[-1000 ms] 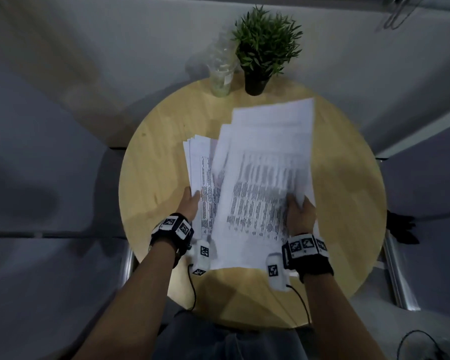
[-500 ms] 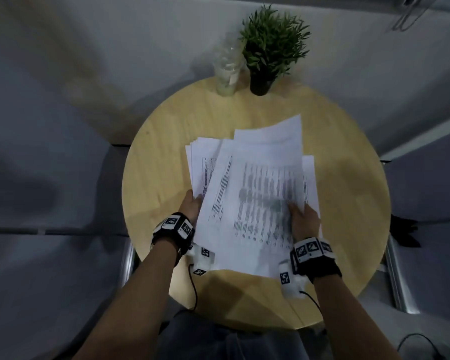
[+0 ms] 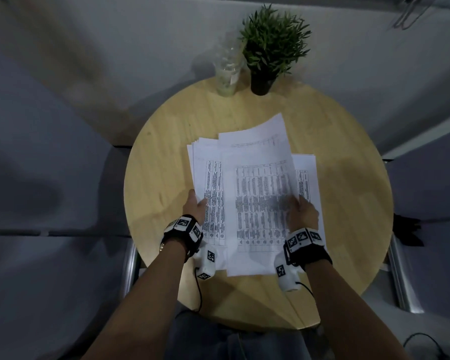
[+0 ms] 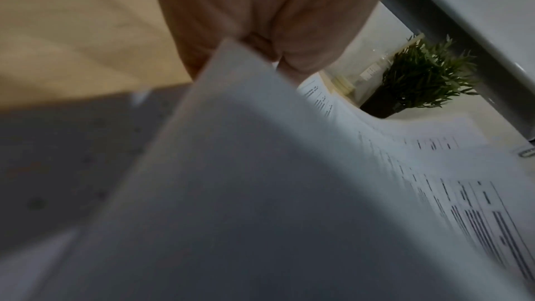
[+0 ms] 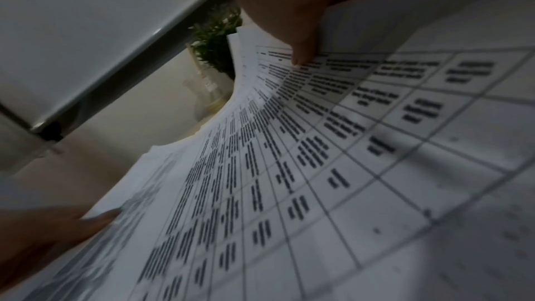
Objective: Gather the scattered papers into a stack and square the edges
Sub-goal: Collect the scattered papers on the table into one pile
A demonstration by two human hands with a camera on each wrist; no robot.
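You've got the papers [image 3: 255,198] in both hands over the round wooden table [image 3: 348,203], sheets fanned and uneven. Your left hand [image 3: 195,207] pinches the left edge, thumb on top. Your right hand [image 3: 303,213] grips the right side, thumb pressed on the print. A potted plant [image 3: 270,45] and plastic cup [image 3: 227,71] sit at the far edge.

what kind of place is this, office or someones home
Probably an office or meeting corner, though I can't be sure: a small round wooden table holding printed table sheets, with a potted plant and a clear plastic cup at its far edge, against plain grey wall panels.
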